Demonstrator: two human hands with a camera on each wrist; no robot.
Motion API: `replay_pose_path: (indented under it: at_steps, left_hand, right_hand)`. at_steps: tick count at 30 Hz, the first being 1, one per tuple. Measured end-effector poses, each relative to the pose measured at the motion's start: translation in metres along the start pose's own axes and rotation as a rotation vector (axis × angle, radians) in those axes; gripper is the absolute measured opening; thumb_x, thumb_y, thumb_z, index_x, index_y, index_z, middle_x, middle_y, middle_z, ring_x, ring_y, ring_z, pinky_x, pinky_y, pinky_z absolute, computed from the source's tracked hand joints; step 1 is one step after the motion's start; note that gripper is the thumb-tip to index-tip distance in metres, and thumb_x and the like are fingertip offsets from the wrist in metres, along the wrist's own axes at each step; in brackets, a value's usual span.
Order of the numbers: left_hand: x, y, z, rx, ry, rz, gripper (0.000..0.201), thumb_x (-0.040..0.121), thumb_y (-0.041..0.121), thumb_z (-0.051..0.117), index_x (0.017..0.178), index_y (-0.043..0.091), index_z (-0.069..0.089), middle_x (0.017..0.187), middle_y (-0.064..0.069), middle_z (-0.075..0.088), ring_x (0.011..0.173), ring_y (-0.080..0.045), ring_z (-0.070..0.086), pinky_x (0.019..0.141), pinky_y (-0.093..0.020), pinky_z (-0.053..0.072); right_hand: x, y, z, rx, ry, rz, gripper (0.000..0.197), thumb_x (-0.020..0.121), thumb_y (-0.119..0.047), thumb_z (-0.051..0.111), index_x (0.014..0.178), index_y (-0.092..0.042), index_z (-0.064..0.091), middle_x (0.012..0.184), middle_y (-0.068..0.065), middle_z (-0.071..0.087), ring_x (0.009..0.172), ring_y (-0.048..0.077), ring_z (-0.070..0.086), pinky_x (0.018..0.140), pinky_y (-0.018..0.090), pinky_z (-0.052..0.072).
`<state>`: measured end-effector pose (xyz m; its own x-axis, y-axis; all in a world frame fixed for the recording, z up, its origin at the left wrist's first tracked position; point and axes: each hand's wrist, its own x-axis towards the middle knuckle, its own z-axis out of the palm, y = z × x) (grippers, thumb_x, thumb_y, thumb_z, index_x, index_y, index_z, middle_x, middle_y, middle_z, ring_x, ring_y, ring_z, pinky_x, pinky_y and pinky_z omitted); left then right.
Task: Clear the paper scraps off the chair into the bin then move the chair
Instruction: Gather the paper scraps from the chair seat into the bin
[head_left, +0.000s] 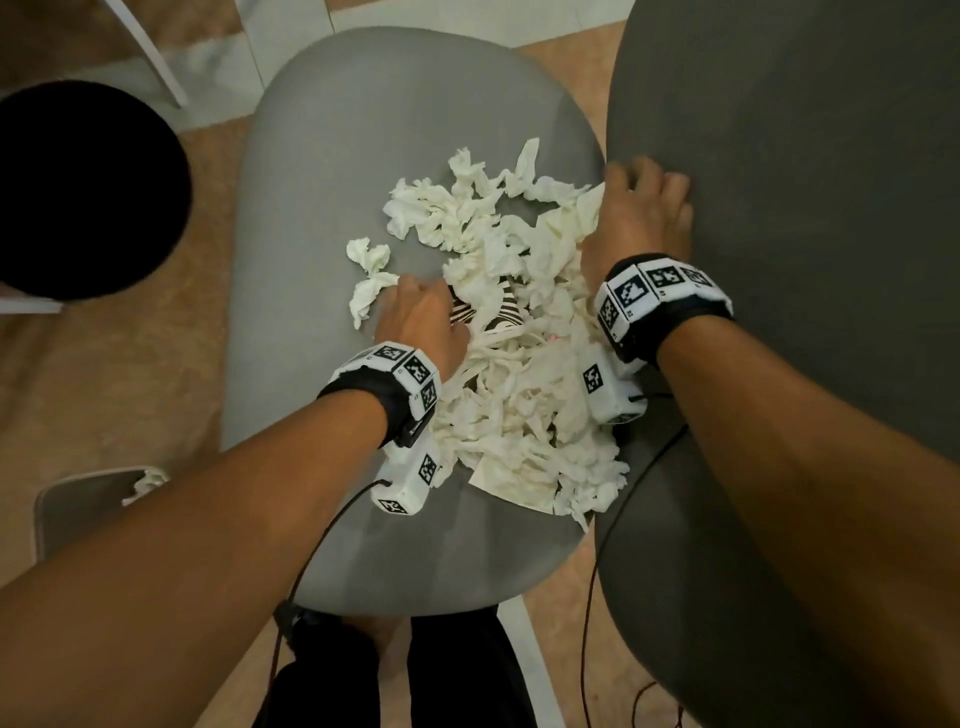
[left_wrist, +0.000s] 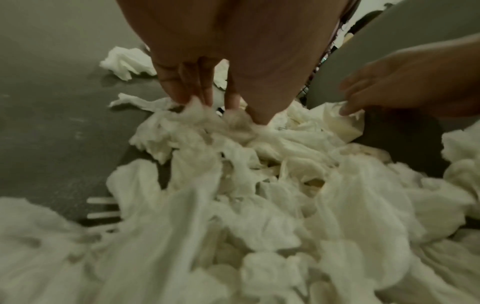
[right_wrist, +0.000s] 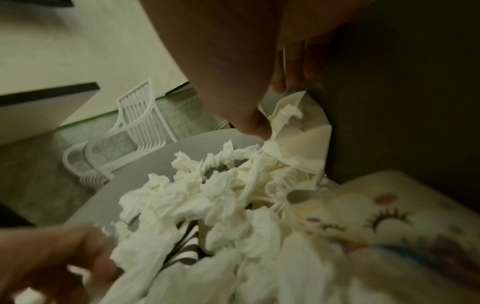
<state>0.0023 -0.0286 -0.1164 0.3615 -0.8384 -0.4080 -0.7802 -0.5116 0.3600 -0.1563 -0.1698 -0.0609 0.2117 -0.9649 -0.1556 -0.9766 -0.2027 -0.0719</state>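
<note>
Both hands in scrap pile on chair seat.
Round black bin far left; left hand grip pinching crumpled white paper scraps on grey padded chair; right hand grip released, fingers straight at the pile's right edge.

The paper scraps are thin, soft white tissue, crumpled and matt, with torn, fuzzy edges. The chair seat has a smooth, matt grey surface like moulded plastic, faintly scuffed in the left wrist view. Its backrest is a darker grey, equally matt. A printed sheet among the scraps looks smoother and stiffer. The bin shows only as dull black. The floor looks rough and speckled tan.
</note>
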Motion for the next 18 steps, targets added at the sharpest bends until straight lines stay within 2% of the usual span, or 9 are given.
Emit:
replay_pose_path:
  at_steps: [2,3,5,7,9,12,14,16,18]
  left_hand:
    - [0.001,0.005,0.004,0.054,-0.027,0.014,0.054,0.079,0.033,0.069,0.123,0.011,0.046,0.122,-0.012,0.053,0.111,-0.033,0.049,0.090,-0.041,0.042]
    - [0.003,0.007,0.005,0.050,-0.018,0.019,0.064,0.077,0.034,0.071,0.129,0.011,0.041,0.125,-0.011,0.053,0.113,-0.033,0.048,0.094,-0.043,0.041]
    - [0.007,0.008,0.009,0.012,-0.037,-0.008,0.072,0.077,0.032,0.072,0.135,0.012,0.035,0.129,-0.010,0.054,0.118,-0.034,0.044,0.098,-0.044,0.037]
    - [0.008,0.008,0.010,-0.012,-0.075,-0.043,0.062,0.079,0.027,0.068,0.133,0.014,0.039,0.124,-0.009,0.059,0.119,-0.034,0.042,0.098,-0.043,0.036]
    - [0.008,0.009,0.011,-0.005,-0.109,-0.073,0.053,0.081,0.032,0.065,0.128,0.016,0.045,0.124,-0.008,0.056,0.121,-0.034,0.040,0.099,-0.042,0.035]
    - [0.002,0.015,0.011,0.059,-0.152,-0.092,0.061,0.077,0.050,0.066,0.126,0.018,0.046,0.127,-0.008,0.041,0.120,-0.032,0.035,0.098,-0.039,0.033]
    - [0.000,0.019,0.011,0.056,-0.176,-0.106,0.050,0.075,0.053,0.067,0.109,0.023,0.047,0.119,-0.005,0.036,0.113,-0.029,0.034,0.092,-0.036,0.032]
    - [0.000,0.020,0.012,-0.020,-0.203,-0.147,0.043,0.074,0.052,0.070,0.096,0.026,0.044,0.112,-0.002,0.033,0.106,-0.024,0.032,0.088,-0.035,0.032]
    - [0.002,0.020,0.013,-0.252,-0.170,-0.173,0.037,0.075,0.045,0.071,0.095,0.020,0.051,0.107,-0.001,0.046,0.103,-0.024,0.043,0.085,-0.034,0.041]
  right_hand:
    - [0.002,0.000,0.002,-0.115,-0.069,-0.045,0.077,0.077,-0.014,0.068,0.146,-0.016,0.036,0.144,0.015,0.045,0.126,0.037,0.039,0.100,0.045,0.035]
    - [0.002,0.000,0.004,-0.152,-0.081,-0.052,0.077,0.077,-0.017,0.069,0.146,-0.016,0.035,0.141,0.016,0.047,0.125,0.037,0.040,0.099,0.045,0.034]
    - [0.001,-0.001,0.010,-0.176,-0.035,-0.044,0.066,0.081,-0.013,0.061,0.143,-0.015,0.039,0.134,0.017,0.051,0.121,0.037,0.042,0.097,0.045,0.034]
    - [-0.001,-0.002,0.016,-0.157,0.050,-0.031,0.051,0.085,-0.005,0.051,0.135,-0.013,0.047,0.127,0.018,0.053,0.115,0.038,0.046,0.094,0.046,0.034]
    - [-0.005,-0.004,0.019,-0.126,0.033,-0.037,0.044,0.088,-0.004,0.049,0.131,-0.012,0.049,0.125,0.018,0.053,0.112,0.039,0.049,0.094,0.048,0.034]
    - [-0.010,-0.002,0.019,-0.086,-0.051,-0.064,0.053,0.088,-0.009,0.054,0.140,-0.013,0.043,0.131,0.017,0.050,0.114,0.040,0.052,0.098,0.050,0.035]
    - [-0.014,0.000,0.017,-0.063,-0.065,-0.066,0.059,0.086,-0.008,0.055,0.143,-0.014,0.040,0.133,0.015,0.049,0.115,0.038,0.052,0.099,0.049,0.036]
    - [-0.017,0.002,0.015,-0.031,-0.066,-0.064,0.060,0.085,-0.006,0.053,0.143,-0.014,0.041,0.133,0.014,0.048,0.116,0.038,0.052,0.099,0.048,0.036]
    - [-0.020,0.003,0.011,0.006,-0.059,-0.059,0.055,0.087,-0.009,0.052,0.140,-0.015,0.043,0.132,0.013,0.048,0.116,0.037,0.051,0.099,0.048,0.036]
